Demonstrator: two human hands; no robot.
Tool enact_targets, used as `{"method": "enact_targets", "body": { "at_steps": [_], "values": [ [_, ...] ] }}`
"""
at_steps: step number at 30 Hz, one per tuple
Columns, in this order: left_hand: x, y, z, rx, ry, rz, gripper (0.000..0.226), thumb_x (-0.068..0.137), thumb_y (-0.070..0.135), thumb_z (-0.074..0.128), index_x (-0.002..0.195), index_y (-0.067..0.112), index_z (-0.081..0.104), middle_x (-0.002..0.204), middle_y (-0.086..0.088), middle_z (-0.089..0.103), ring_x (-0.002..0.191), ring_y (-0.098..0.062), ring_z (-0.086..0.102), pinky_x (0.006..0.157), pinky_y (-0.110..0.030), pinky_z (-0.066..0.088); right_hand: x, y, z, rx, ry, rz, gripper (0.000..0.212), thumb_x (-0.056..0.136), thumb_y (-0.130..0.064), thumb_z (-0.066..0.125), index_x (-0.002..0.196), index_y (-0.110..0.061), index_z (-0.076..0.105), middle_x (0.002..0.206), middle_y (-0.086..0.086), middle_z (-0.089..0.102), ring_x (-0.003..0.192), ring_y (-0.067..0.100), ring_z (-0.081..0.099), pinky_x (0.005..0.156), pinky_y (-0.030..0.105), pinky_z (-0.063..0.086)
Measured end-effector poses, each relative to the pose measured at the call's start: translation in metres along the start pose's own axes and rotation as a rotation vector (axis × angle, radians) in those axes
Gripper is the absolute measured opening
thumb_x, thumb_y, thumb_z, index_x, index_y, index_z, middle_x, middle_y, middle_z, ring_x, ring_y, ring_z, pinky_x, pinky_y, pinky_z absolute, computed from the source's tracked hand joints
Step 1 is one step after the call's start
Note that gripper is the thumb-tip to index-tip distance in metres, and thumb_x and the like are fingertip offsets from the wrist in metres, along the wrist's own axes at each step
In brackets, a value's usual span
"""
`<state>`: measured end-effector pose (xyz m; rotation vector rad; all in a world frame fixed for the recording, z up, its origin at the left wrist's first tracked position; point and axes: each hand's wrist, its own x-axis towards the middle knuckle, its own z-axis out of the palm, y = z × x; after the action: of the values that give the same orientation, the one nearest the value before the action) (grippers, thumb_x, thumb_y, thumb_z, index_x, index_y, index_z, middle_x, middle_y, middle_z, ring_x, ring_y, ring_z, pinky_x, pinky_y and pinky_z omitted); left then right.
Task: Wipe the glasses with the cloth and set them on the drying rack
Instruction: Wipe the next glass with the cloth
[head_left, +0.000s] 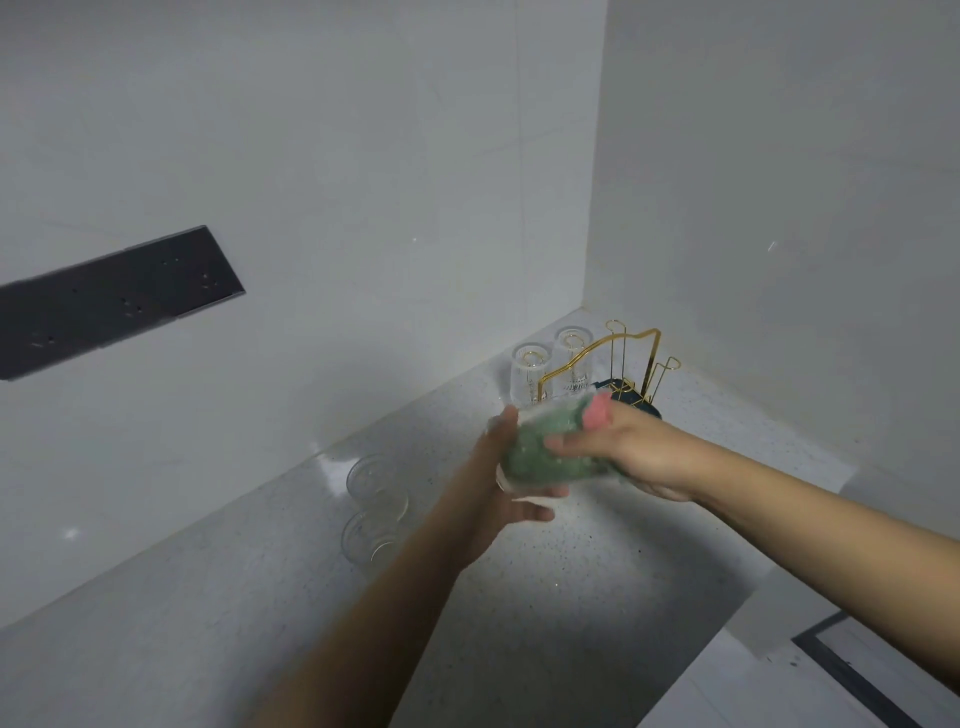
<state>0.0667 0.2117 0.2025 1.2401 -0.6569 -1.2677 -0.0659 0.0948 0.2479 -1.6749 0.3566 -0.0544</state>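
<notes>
My left hand (501, 483) cups a clear glass (511, 480) from below, held on its side above the counter. A green cloth (550, 449) with a pink patch is stuffed into and around the glass, and my right hand (634, 454) grips that cloth. Behind them stands the gold wire drying rack (636, 364) on a dark blue base. Two clear glasses (531, 382) (572, 358) hang upside down on its pegs. Two more clear glasses (376, 480) (369, 538) stand on the counter to the left of my left arm.
The speckled grey counter (571, 582) runs into a corner of white tiled walls. A dark socket strip (104, 299) is set in the left wall. The counter's front edge drops to a tiled floor (779, 686) at the lower right.
</notes>
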Motion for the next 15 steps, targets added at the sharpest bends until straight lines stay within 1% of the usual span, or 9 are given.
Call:
{"method": "enact_targets", "body": {
  "at_steps": [2,3,5,7,8,10,11,13,15],
  "values": [
    [0.002,-0.008,-0.001,0.039,0.067,0.188,0.086,0.067,0.07,0.07,0.123,0.009,0.046,0.101,-0.017,0.065,0.07,-0.024,0.067,0.051,-0.03,0.051,-0.001,0.0,-0.007,0.281,-0.013,0.045,0.059,0.079,-0.036,0.068,0.112,0.011,0.056,0.109,0.032,0.062,0.112,0.043,0.058,0.106,0.047,0.04],
    [0.002,-0.01,-0.002,0.058,0.074,0.239,0.09,0.066,0.07,0.072,0.121,0.004,0.046,0.098,-0.018,0.065,0.068,-0.026,0.065,0.051,-0.031,0.051,-0.004,-0.002,-0.006,0.241,-0.051,0.05,0.052,0.08,-0.037,0.066,0.109,0.006,0.06,0.099,0.028,0.065,0.111,0.042,0.058,0.107,0.044,0.04],
    [0.0,-0.006,-0.002,0.044,0.004,0.193,0.085,0.073,0.069,0.066,0.117,-0.003,0.053,0.092,-0.017,0.066,0.068,-0.028,0.064,0.059,-0.033,0.053,-0.01,-0.007,-0.003,-0.187,-0.177,-0.036,0.044,0.084,-0.044,0.062,0.106,-0.006,0.062,0.094,0.014,0.066,0.109,0.031,0.061,0.105,0.037,0.042],
    [-0.005,0.004,-0.001,-0.027,-0.078,-0.002,0.067,0.084,0.064,0.056,0.11,0.003,0.062,0.085,-0.012,0.069,0.061,-0.023,0.064,0.058,-0.03,0.054,-0.016,-0.009,0.003,-0.804,-0.285,-0.17,0.038,0.088,-0.043,0.058,0.116,-0.017,0.058,0.113,-0.004,0.061,0.109,0.012,0.056,0.1,0.029,0.042],
    [-0.005,0.006,-0.003,-0.053,-0.107,-0.099,0.06,0.085,0.061,0.052,0.106,0.006,0.064,0.079,-0.01,0.07,0.055,-0.019,0.062,0.052,-0.026,0.054,-0.017,-0.008,0.003,-1.061,-0.286,-0.212,0.041,0.089,-0.046,0.054,0.121,-0.019,0.054,0.121,-0.006,0.056,0.112,0.011,0.051,0.1,0.027,0.041],
    [-0.004,0.004,-0.009,-0.061,-0.142,-0.203,0.055,0.082,0.058,0.048,0.101,0.009,0.066,0.074,-0.008,0.072,0.051,-0.016,0.063,0.049,-0.024,0.055,-0.019,-0.001,0.003,-1.306,-0.2,-0.322,0.047,0.09,-0.05,0.043,0.124,-0.018,0.052,0.126,-0.001,0.055,0.114,0.017,0.05,0.099,0.031,0.042],
    [-0.004,0.003,-0.011,-0.044,-0.149,-0.236,0.056,0.082,0.059,0.046,0.101,0.01,0.066,0.075,-0.008,0.072,0.054,-0.016,0.066,0.052,-0.025,0.056,-0.02,0.0,0.004,-1.321,-0.184,-0.37,0.044,0.093,-0.047,0.04,0.121,-0.016,0.054,0.122,0.002,0.058,0.109,0.019,0.053,0.094,0.033,0.045],
    [-0.005,0.001,-0.013,-0.037,-0.163,-0.284,0.064,0.081,0.064,0.047,0.106,0.009,0.067,0.083,-0.011,0.074,0.064,-0.018,0.07,0.058,-0.028,0.059,-0.021,-0.001,0.005,-1.257,-0.216,-0.4,0.03,0.097,-0.034,0.043,0.112,-0.013,0.058,0.11,0.003,0.062,0.094,0.013,0.054,0.082,0.025,0.044],
    [-0.006,0.0,-0.018,-0.086,-0.222,-0.304,0.076,0.073,0.071,0.062,0.114,0.007,0.065,0.093,-0.015,0.073,0.074,-0.021,0.071,0.064,-0.029,0.059,-0.018,-0.006,0.005,-1.141,-0.228,-0.346,0.024,0.096,-0.028,0.048,0.108,-0.012,0.061,0.105,0.0,0.063,0.088,0.009,0.051,0.077,0.016,0.039]
  ]
}}
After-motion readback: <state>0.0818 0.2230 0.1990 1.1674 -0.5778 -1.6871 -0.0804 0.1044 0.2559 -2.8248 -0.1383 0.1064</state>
